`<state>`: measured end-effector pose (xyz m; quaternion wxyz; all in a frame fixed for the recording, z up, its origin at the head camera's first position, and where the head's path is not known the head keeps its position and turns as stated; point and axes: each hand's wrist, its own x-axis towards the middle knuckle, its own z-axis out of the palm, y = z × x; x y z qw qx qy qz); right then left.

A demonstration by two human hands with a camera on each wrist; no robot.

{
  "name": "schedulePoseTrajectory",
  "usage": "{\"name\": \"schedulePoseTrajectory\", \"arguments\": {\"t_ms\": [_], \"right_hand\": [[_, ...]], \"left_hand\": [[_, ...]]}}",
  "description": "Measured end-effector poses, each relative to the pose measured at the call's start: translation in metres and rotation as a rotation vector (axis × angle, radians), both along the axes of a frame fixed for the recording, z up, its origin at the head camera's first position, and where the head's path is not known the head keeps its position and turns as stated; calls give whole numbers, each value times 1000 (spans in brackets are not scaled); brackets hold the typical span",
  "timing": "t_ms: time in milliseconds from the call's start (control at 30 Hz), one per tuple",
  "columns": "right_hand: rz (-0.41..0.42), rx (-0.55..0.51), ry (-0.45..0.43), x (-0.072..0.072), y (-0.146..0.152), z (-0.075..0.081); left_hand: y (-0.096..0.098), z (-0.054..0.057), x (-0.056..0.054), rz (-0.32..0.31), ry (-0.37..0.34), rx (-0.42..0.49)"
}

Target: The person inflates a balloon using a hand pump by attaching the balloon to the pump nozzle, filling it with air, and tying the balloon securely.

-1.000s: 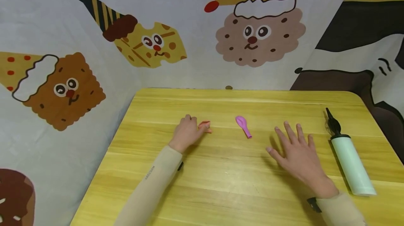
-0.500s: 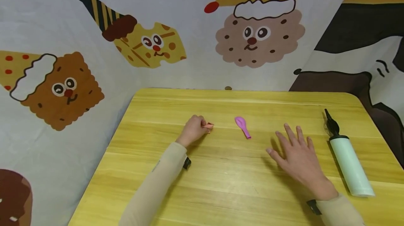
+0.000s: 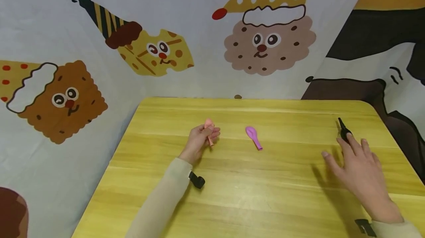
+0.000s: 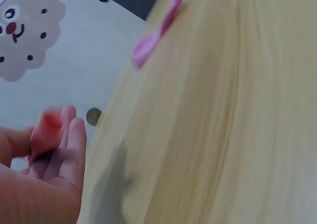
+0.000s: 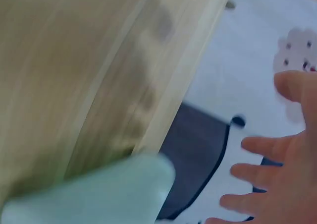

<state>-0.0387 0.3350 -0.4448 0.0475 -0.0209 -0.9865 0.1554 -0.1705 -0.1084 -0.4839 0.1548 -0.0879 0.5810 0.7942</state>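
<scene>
My left hand (image 3: 199,138) pinches a deflated orange-pink balloon (image 3: 208,123) between thumb and fingers; its neck hangs down past the thumb. In the left wrist view the same balloon (image 4: 47,135) is blurred in the grasp. A deflated purple-pink balloon (image 3: 253,136) lies on the table to the right of that hand. My right hand (image 3: 362,171) hovers with fingers spread over the hand balloon pump. Only the pump's black nozzle (image 3: 344,129) shows in the head view, its body hidden under the hand. In the right wrist view the mint-green pump body (image 5: 99,189) lies below the fingers.
The wooden table (image 3: 259,190) has rounded far corners and meets a white cloth backdrop (image 3: 206,79) printed with cartoon biscuits. A black wrist camera (image 3: 197,180) sticks out from my left cuff.
My left hand has picked up the orange-pink balloon and turned, showing its fingers. The right hand has moved right, from beside the pump to over it. The purple-pink balloon stays in place.
</scene>
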Motion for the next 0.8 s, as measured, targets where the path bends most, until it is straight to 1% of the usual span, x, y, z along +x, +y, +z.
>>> {"name": "schedulePoseTrajectory", "arguments": {"t_ms": [100, 200, 333, 433, 500, 633, 800], "right_hand": [[-91, 38, -62, 3, 22, -1], [-162, 87, -131, 7, 38, -3], [-226, 96, -298, 10, 50, -6], [-257, 81, -421, 12, 53, -10], [-280, 75, -465, 14, 55, -13], [-302, 51, -504, 17, 60, -19], [-272, 28, -496, 14, 67, -19]], "left_hand": [[2, 1, 2, 7, -46, 122], [3, 1, 3, 15, -89, 258], [7, 3, 4, 14, -118, 412], [8, 4, 7, 19, -106, 472], [9, 4, 9, 26, -94, 492], [10, 4, 12, 31, -80, 515], [9, 7, 14, -16, -28, 556]]}}
